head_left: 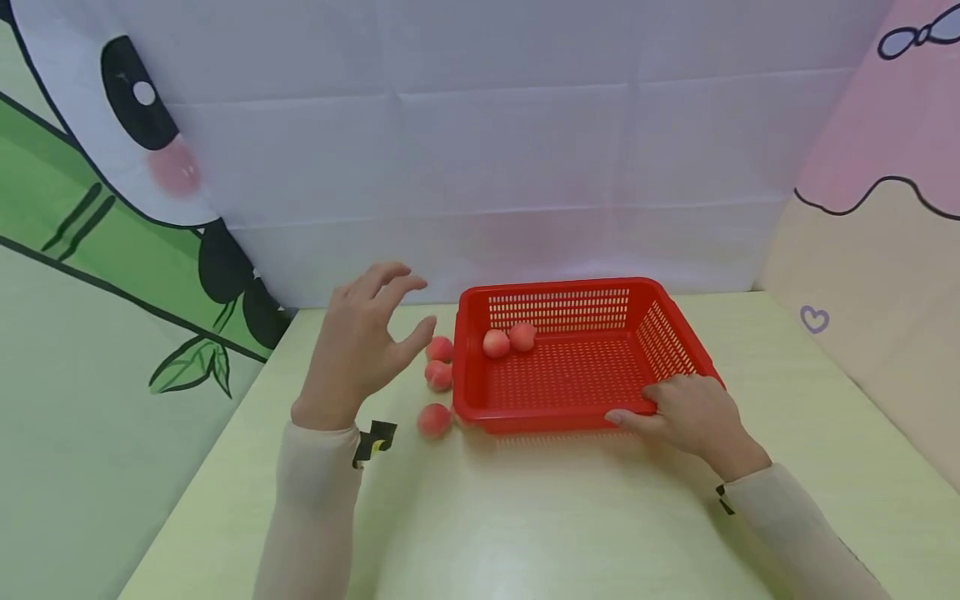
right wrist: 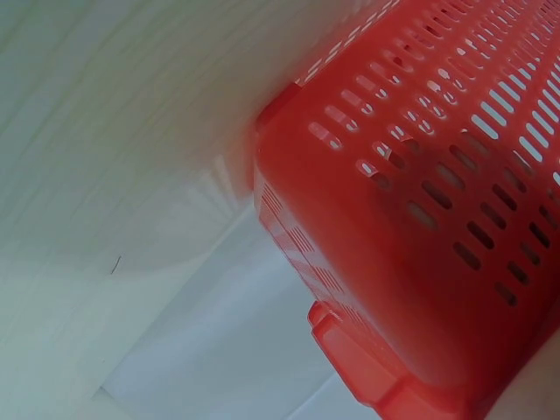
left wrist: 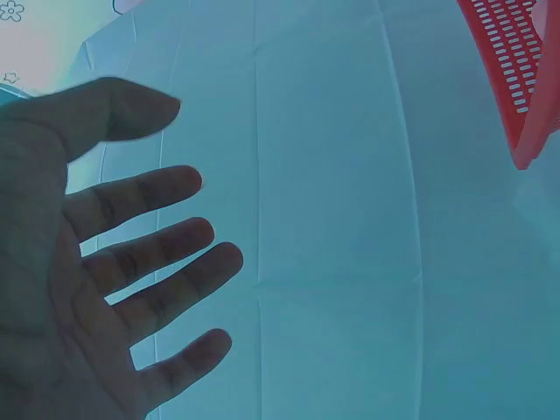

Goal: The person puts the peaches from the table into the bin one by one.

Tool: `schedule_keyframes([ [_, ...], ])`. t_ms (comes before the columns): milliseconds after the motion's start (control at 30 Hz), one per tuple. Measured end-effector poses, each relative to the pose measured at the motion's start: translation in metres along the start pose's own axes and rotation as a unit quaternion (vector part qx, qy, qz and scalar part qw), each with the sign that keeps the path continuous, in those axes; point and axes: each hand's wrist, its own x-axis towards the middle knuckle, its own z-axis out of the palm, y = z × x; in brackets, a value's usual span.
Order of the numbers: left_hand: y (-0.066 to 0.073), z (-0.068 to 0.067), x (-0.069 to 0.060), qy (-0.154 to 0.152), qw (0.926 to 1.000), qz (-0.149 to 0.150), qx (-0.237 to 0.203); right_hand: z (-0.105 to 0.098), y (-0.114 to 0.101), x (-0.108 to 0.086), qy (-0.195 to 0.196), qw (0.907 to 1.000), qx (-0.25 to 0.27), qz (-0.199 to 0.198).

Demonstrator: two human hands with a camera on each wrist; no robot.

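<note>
Red rectangular perforated plastic basket (head_left: pixel 570 375), near-right rim gripped by your right hand (head_left: pixel 693 417)
Your left hand (head_left: pixel 367 333), fingers loosely spread, holds nothing near three round pinkish-red balls (head_left: pixel 438 376).

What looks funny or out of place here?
Three pink balls lie on the table, left of the red basket, while two matching balls sit inside it. That split looks a bit odd, but I can't tell whether any spilled.
</note>
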Motion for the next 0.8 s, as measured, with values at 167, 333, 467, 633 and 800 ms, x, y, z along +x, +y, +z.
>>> schedule_keyframes([
  [167,-0.007,0.001,-0.017,-0.060,0.9978,-0.023,-0.016,-0.001,-0.001,0.002,0.000,1.0000,0.002,0.001],
  [333,-0.011,0.000,-0.022,-0.124,0.9903,-0.050,-0.037,-0.001,-0.002,0.001,-0.005,1.0000,0.002,0.005],
  [467,-0.018,0.002,-0.026,-0.167,0.9811,-0.083,-0.051,0.000,-0.004,0.000,-0.005,1.0000,0.003,0.001],
  [633,-0.027,0.008,-0.026,-0.212,0.9672,-0.123,-0.068,-0.002,-0.003,0.000,-0.001,1.0000,0.001,0.005],
  [800,-0.034,0.018,-0.028,-0.264,0.9459,-0.172,-0.078,-0.005,-0.003,0.000,-0.003,1.0000,-0.001,0.004],
])
